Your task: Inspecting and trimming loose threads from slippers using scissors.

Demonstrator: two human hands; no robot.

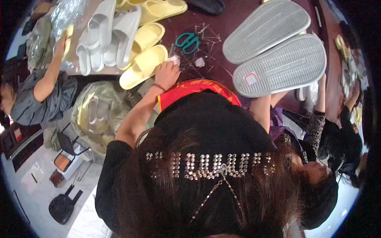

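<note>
A pair of grey slippers [279, 65] is held up on the right, ribbed soles facing me, one overlapping the other. A small red-outlined sticker [251, 79] is on the nearer sole. My right forearm [260, 112] runs up behind the slippers, which hide the hand itself. My left hand [166, 75] is by the table's near edge, fingers bent together at a crumpled bit of clear plastic [174, 60]. Just left of those fingers lies a yellow slipper [149, 63]. Teal-handled scissors [187, 43] and a small white scrap [199, 62] lie beyond the hand.
Grey slippers [95, 31] and more yellow slippers [162, 10] are piled at the far left. Thread-like scraps litter the dark red table [214, 29]. A big clear bag of slippers [97, 115] stands left below the table. Other people work at both sides.
</note>
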